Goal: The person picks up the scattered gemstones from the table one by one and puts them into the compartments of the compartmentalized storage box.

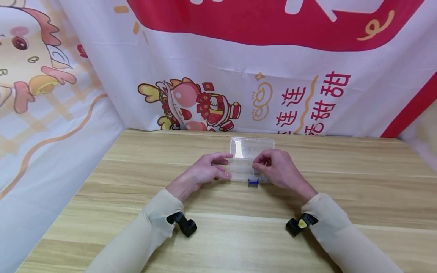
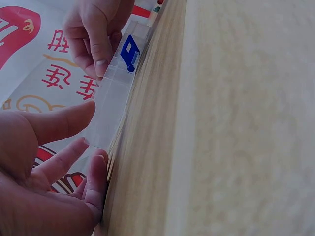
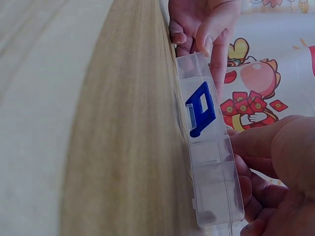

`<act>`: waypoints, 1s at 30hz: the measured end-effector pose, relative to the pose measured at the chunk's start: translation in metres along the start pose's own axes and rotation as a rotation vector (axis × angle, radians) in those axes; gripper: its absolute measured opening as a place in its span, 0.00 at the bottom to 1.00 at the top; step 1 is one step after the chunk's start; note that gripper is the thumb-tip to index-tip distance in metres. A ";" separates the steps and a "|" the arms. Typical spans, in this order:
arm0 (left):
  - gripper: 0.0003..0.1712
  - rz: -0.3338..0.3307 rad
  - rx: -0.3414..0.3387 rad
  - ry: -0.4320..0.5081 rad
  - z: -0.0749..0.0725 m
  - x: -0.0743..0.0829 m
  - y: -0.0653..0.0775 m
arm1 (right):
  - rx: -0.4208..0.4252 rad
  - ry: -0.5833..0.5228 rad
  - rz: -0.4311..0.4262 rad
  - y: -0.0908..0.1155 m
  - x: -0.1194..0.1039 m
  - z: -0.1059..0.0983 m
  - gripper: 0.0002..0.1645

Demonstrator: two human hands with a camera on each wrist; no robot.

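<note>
A clear plastic compartment box point(image 1: 240, 176) lies on the table with its transparent lid point(image 1: 254, 147) tipped open toward the back. On its front wall sits a blue latch point(image 3: 201, 110). My left hand point(image 1: 209, 168) is at the box's left end, thumb and fingers spread apart, fingertips touching the end. Over the right half of the box, my right hand point(image 1: 278, 167) has its thumb and index finger brought together, pinching what looks like a thin clear divider inside it. The fingers partly hide that piece, and the right compartments are hidden behind the hand.
The wooden table point(image 1: 218, 242) reaches out in front of and beside the box. Behind it hangs a printed cloth point(image 1: 218, 57), meeting the table's back edge. Each sleeve carries a black camera mount point(image 1: 186, 224).
</note>
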State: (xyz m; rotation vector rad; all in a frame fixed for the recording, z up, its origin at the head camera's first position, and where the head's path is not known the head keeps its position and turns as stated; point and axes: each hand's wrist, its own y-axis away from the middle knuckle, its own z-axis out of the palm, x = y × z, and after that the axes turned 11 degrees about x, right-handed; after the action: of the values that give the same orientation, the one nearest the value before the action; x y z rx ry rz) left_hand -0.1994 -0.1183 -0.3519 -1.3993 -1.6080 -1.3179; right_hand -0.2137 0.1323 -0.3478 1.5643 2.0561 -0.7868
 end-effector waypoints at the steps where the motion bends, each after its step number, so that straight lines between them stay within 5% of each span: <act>1: 0.37 -0.003 0.002 0.001 0.000 0.000 0.000 | -0.001 -0.002 -0.001 0.000 0.000 0.000 0.04; 15: 0.37 -0.020 0.004 0.015 0.003 0.000 -0.001 | 0.006 -0.003 0.000 0.002 0.003 -0.004 0.03; 30: 0.37 -0.015 0.004 0.014 0.001 -0.002 -0.003 | 0.032 -0.029 0.031 0.003 0.019 -0.041 0.11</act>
State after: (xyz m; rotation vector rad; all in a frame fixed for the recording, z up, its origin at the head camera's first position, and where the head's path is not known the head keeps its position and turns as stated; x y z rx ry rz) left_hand -0.2012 -0.1175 -0.3552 -1.3751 -1.6137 -1.3302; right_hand -0.2155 0.1742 -0.3296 1.5885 2.0039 -0.8297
